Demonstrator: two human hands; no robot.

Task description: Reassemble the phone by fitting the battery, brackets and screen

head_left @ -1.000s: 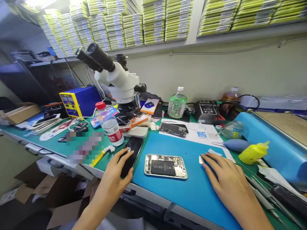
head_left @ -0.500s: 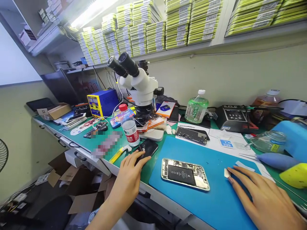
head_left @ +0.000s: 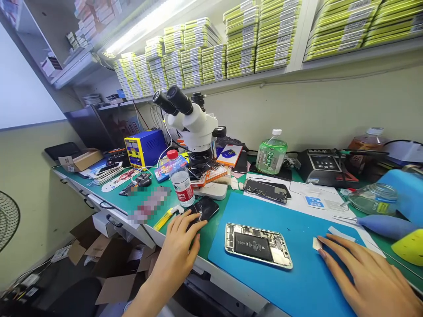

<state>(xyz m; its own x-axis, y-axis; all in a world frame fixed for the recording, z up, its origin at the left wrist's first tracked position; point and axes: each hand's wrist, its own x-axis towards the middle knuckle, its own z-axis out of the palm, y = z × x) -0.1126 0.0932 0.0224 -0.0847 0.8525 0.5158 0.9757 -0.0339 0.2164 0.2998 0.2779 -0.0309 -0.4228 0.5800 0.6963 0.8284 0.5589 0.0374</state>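
Note:
My left hand (head_left: 180, 246) lies flat on a black phone screen (head_left: 205, 208) near the front edge of the green bench, its fingers spread over the screen's near end. My right hand (head_left: 360, 268) rests flat on the blue mat (head_left: 297, 281), with its fingertips touching a small white piece (head_left: 316, 243). Between the two hands lies an opened phone (head_left: 258, 245), back up, with its black battery showing. Neither hand grips anything.
A white microscope (head_left: 194, 125) stands behind the left hand, next to a red-capped water bottle (head_left: 180, 180) and a blue box instrument (head_left: 144, 147). A green bottle (head_left: 271, 154), another phone part (head_left: 266, 190), a glass jar (head_left: 373, 198) and a yellow bottle (head_left: 410, 246) stand further back and right.
The view has swung left and up, so the bench's left end and the floor show more. Both hands stay where they were, on the black screen and by the white piece.

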